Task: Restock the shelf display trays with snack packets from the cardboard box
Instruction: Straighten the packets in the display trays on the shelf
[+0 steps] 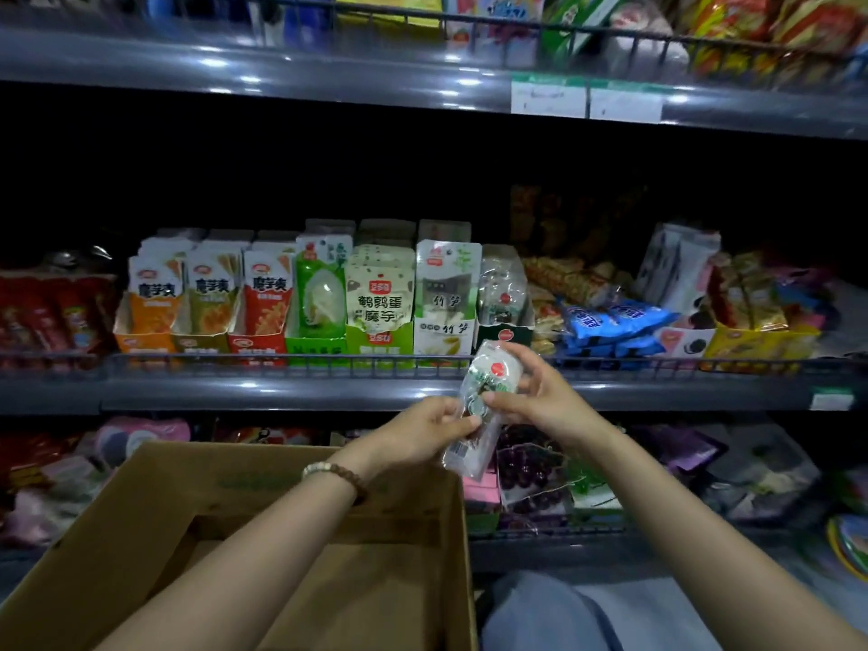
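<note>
Cardboard box: open brown cardboard box (164,486) is seen nearest, low left, under the left forearm; its inner flaps are visible.
Trouser leg: grey-blue trouser leg (540,613) is seen low right, just beside the box.
Bracelet: brown and pale bead bracelet (336,474) is worn on the left wrist.
Left hand: the packet's lower end is pinched between thumb and fingers of the left hand (422,427).
Right hand: the packet's upper part is gripped by the right hand (535,392), with the fingers curled round it.
Snack packet: clear plastic snack packet (488,368) with round red logo and green print is held tilted in the air by both hands, above the box's far right corner, in front of the shelf rail. It is neither in the box nor in a tray.
Lower shelf: purple grape-print packets (528,462) are seen just behind the hands.
Shelf rail: dark wire rail (235,360) is run along the middle shelf front.
Display trays: a row of cardboard display trays (305,345) is set behind the rail, with packets stood upright in them.
Target tray: dark green tray (505,335) is seen directly beyond the held packet; upright clear packets (500,286) with the same red logo are stood in it.
Right of row: blue packets (624,319) are heaped just beside the dark green tray.
Top shelf: two white price labels (548,100) are fixed to the edge; the goods above are blurred.
</note>
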{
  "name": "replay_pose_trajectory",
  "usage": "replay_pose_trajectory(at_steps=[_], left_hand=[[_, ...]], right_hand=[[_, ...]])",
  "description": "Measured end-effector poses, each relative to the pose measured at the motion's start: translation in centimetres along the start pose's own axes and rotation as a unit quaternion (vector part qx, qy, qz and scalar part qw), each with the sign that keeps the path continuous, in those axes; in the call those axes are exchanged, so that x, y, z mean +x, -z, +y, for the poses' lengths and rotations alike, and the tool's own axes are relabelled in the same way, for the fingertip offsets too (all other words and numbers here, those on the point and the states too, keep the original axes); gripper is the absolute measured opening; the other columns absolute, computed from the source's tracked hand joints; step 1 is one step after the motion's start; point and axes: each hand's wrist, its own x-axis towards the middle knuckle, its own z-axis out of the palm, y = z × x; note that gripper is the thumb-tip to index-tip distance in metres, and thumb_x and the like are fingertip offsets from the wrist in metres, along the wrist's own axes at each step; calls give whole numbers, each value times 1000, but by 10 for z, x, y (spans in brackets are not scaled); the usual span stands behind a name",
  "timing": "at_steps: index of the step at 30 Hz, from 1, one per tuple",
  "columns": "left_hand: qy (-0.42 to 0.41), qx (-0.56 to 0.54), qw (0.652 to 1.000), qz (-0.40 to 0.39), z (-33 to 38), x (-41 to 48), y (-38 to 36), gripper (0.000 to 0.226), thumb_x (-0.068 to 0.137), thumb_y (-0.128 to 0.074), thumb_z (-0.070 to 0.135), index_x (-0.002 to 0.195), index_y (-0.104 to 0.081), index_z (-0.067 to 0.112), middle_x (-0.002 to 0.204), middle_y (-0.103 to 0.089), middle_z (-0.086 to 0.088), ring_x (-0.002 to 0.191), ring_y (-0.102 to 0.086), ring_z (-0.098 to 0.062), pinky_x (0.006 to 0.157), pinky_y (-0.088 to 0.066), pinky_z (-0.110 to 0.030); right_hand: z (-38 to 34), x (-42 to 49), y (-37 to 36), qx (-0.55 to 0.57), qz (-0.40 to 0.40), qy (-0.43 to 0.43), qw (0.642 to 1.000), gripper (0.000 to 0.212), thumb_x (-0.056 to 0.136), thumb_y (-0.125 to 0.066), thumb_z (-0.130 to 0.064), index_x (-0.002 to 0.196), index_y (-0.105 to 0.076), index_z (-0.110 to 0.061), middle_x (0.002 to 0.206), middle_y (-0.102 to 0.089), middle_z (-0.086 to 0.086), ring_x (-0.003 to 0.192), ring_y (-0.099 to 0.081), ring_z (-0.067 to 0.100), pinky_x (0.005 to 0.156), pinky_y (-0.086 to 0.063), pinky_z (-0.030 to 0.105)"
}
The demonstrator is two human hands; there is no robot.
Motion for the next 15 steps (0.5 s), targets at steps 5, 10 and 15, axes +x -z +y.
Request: replay_pose_trajectory(at_steps=[5, 10, 15], left_hand=[[-56, 26, 993, 103, 35, 41, -11, 43, 95, -52, 30, 129, -46, 5, 102, -68, -2, 81, -64, -6, 71, -54, -27], [-113, 354, 903, 216, 34, 68, 8, 66, 96, -39, 50, 149, -18, 17, 154, -25, -1, 138, -30, -16, 113, -29, -35], [-122, 541, 812, 182, 19, 84, 16, 68, 96, -30, 54, 152, -8, 21, 158, -11, 3, 145, -8, -14, 117, 1, -30]], right_hand=[[-29, 22, 48, -34, 51, 79, 995, 60, 76, -70, 4, 126, -50, -22, 110, -64, 11, 91, -67, 22, 68, -58, 27], [-57, 67, 94, -45, 156, 150, 975, 56, 80, -68, 4, 124, -47, -22, 106, -63, 6, 89, -66, 13, 71, -59, 28], [-55, 116, 98, -104, 136, 176, 969, 56, 78, -69, 8, 123, -46, -17, 110, -62, 6, 99, -63, 15, 89, -54, 30]])
